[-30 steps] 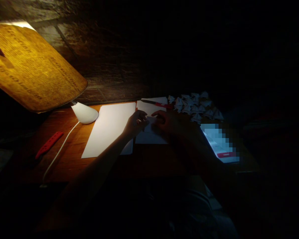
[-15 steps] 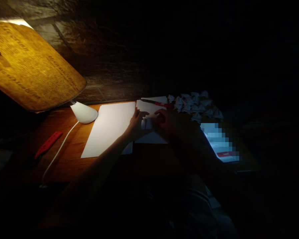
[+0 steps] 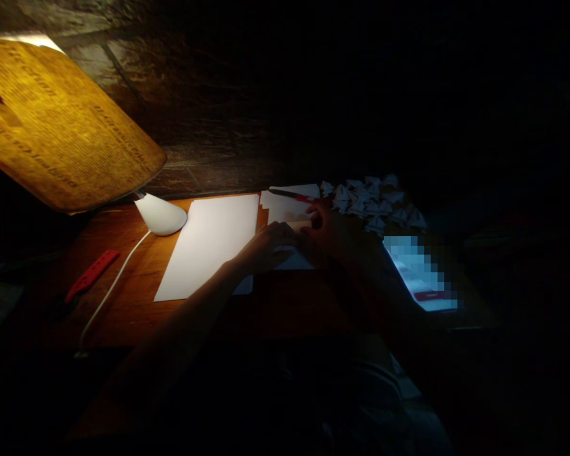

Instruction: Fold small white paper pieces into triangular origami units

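Lamplight falls across a wooden table (image 3: 137, 304) before a dark stone wall (image 3: 194, 126). The left hand (image 3: 268, 244) lies flat on a small paper sheet (image 3: 282, 209) beside a larger sheet (image 3: 209, 240). The right hand (image 3: 330, 229) touches it close by, its grip lost in shadow, near folded paper pieces (image 3: 375, 202).

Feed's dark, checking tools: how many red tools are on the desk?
2: a red strip left of the lamp cord, and a red-handled tool just beyond the right hand. Darkness may hide more.

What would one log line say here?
left hand: on small paper | right hand: fingertips on same paper | folded pieces: piled behind | lamp: lit
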`<state>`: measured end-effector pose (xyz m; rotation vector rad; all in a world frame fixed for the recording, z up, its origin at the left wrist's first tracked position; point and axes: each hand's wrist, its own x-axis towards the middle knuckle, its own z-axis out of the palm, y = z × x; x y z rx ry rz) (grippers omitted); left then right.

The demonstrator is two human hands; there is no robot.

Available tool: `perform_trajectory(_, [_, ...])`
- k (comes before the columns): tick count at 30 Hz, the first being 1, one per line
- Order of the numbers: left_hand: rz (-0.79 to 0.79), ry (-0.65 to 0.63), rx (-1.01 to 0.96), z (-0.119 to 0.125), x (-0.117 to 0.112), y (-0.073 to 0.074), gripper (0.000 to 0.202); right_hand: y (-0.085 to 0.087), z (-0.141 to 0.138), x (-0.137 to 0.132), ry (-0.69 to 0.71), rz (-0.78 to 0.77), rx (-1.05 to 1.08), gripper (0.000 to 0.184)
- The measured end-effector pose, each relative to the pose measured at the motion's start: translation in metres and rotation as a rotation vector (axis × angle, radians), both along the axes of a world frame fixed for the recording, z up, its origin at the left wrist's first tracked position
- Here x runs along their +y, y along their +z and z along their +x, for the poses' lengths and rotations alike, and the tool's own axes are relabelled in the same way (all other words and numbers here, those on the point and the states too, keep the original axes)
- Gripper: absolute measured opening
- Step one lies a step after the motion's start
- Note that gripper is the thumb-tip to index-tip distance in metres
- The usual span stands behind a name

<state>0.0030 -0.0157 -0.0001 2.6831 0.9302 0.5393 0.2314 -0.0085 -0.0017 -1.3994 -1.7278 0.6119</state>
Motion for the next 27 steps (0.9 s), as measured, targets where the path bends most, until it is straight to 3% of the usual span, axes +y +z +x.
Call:
perform_trajectory(6, [0.017, 0.019, 0.061, -0.001, 0.0, -0.003, 0.033, -0.001, -0.003, 0.001, -0.006, -0.007, 0.11, 0.026])
perform_trajectory(10, [-0.017, -0.003, 0.027, -0.002, 0.002, -0.003, 0.038, -0.002, -0.002, 0.001, -0.026, 0.036, 0.009, 0.011])
perform_trajectory(15, [-0.04, 0.003, -0.019, -0.009, 0.005, -0.001, 0.029, -0.003, -0.003, -0.001, 0.104, 0.094, -0.082, 0.004])
perform_trajectory(21, [0.002, 0.045, -0.028, -0.019, 0.009, 0.002, 0.019, -0.004, -0.002, -0.002, 0.247, 0.048, -0.08, 0.013])
perform_trajectory(27, [-0.045, 0.045, -0.145, -0.021, 0.019, -0.001, 0.018, 0.002, 0.0, -0.004, 0.353, 0.045, -0.103, 0.011])
